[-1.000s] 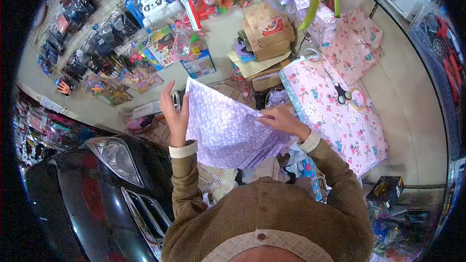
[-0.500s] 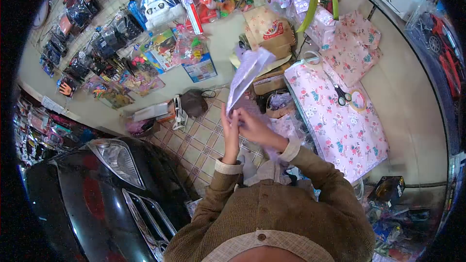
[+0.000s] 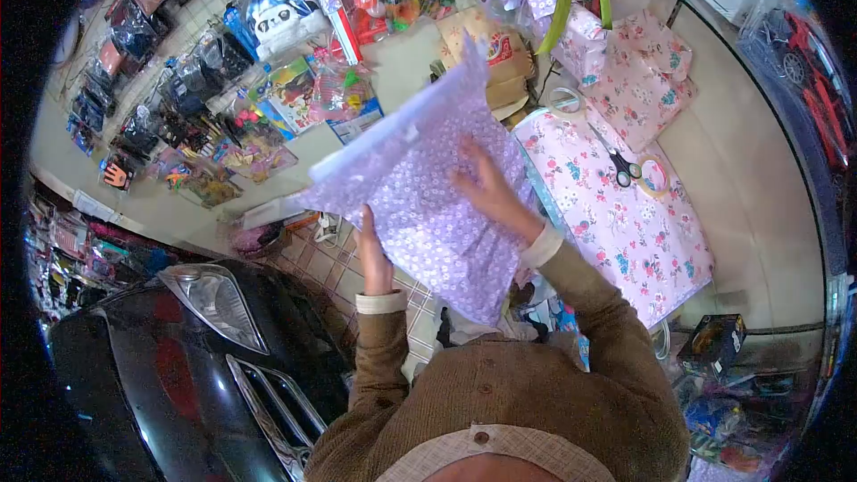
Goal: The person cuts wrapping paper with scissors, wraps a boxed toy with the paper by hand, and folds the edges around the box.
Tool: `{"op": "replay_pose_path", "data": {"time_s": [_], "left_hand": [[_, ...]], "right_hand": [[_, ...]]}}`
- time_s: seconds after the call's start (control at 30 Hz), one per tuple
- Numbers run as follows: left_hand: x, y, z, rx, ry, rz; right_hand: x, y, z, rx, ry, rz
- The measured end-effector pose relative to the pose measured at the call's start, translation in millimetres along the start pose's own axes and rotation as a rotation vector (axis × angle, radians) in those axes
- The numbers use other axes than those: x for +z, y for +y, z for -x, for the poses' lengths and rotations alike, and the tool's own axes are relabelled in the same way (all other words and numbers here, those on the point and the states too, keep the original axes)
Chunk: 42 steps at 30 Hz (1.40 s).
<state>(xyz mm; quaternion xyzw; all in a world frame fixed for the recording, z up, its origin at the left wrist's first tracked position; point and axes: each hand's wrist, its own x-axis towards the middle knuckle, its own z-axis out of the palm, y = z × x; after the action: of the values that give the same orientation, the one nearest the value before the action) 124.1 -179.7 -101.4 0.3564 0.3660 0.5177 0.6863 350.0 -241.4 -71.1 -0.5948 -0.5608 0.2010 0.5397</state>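
Observation:
A lilac sheet with a small white floral pattern (image 3: 437, 187) is spread in the air in front of my body, its upper edge folded over and slanting up to the right. At its lower left edge is my left hand (image 3: 373, 254), thumb on the near face and the other fingers hidden behind the sheet. My right hand (image 3: 495, 195) lies against the sheet's right part with its fingers spread.
On the right, scissors (image 3: 622, 170) and tape rolls (image 3: 654, 178) rest on pink floral paper (image 3: 625, 232). A brown paper bag (image 3: 504, 58) is beyond the sheet. A black car-like ride (image 3: 178, 366) stands at lower left; packaged goods (image 3: 286, 18) hang at upper left.
The sheet was held wide, then bunched narrow between my hands, and is now opened broadly again. My hands have moved apart, the left to the left and the right to the right.

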Motion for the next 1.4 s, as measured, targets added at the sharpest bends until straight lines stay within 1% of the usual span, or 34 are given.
{"op": "replay_pose_path", "data": {"time_s": [0.03, 0.1, 0.13, 0.23, 0.27, 0.37, 0.4, 0.5, 0.53, 0.63, 0.67, 0.73, 0.77, 0.87, 0.9, 0.97, 1.0, 1.1, 1.13, 1.23, 1.27, 1.33, 1.37, 1.4], "left_hand": [[-4, 6, -1, 0.006, -0.002, -0.010], [0, 24, -1, 0.016, -0.005, -0.033], [6, 36, 3, 0.024, 0.033, -0.046], [-3, 46, -3, -0.019, 0.018, -0.086], [-8, 47, -6, -0.025, 0.023, -0.120], [-26, 51, -11, 0.045, 0.012, -0.207], [-49, 43, -18, -0.036, -0.038, -0.133], [-85, 26, -14, -0.194, -0.023, 0.131], [-106, 12, -17, -0.296, -0.011, 0.152], [-130, -17, 1, -0.500, 0.126, 0.091], [-160, -43, 0, -0.460, 0.126, 0.026], [-174, -59, 7, -0.468, 0.111, -0.048], [-182, -66, 10, -0.473, 0.105, -0.086], [-194, -68, 17, -0.399, 0.158, -0.003], [-197, -70, 17, -0.371, 0.171, 0.025], [-212, -77, 12, -0.301, 0.172, -0.041], [-213, -75, 10, -0.278, 0.168, -0.064], [-215, -81, -3, -0.193, 0.186, -0.124], [-219, -87, -5, -0.163, 0.194, -0.144], [-258, -127, -17, -0.125, 0.278, -0.142], [-273, -145, -26, -0.112, 0.296, -0.143], [-285, -164, -37, -0.086, 0.336, -0.144], [-285, -167, -37, -0.085, 0.316, -0.152], [-278, -164, -37, -0.084, 0.294, -0.158]], "right_hand": [[-12, 7, -8, 0.051, 0.078, 0.074], [-34, 16, -26, -0.054, 0.153, 0.241], [-42, 20, -33, -0.107, 0.193, 0.325], [-52, 35, -45, 0.120, 0.075, 0.046], [-47, 56, -46, 0.151, 0.106, 0.000], [-45, 49, -40, 0.145, -0.085, -0.153], [-38, 75, -38, 0.305, -0.102, -0.008], [-9, 95, -15, 0.194, -0.026, -0.125], [2, 112, -5, 0.204, -0.022, -0.053], [36, 162, 27, 0.204, -0.042, 0.071], [39, 162, 38, 0.194, -0.021, 0.044], [49, 168, 55, 0.169, 0.014, -0.016], [50, 172, 59, 0.239, -0.016, 0.010], [35, 183, 65, 0.456, -0.132, 0.116], [32, 178, 62, 0.410, -0.106, 0.104], [29, 171, 61, 0.321, -0.048, 0.075], [28, 170, 61, 0.389, -0.075, 0.190], [27, 165, 61, 0.362, -0.028, 0.150], [27, 158, 59, 0.305, -0.005, 0.169], [25, 124, 56, 0.325, 0.038, 0.119], [25, 106, 54, 0.433, 0.029, 0.107], [30, 95, 64, 0.369, 0.051, 0.065], [34, 92, 70, 0.336, 0.063, 0.046], [44, 99, 80, 0.363, 0.067, 0.067]]}}
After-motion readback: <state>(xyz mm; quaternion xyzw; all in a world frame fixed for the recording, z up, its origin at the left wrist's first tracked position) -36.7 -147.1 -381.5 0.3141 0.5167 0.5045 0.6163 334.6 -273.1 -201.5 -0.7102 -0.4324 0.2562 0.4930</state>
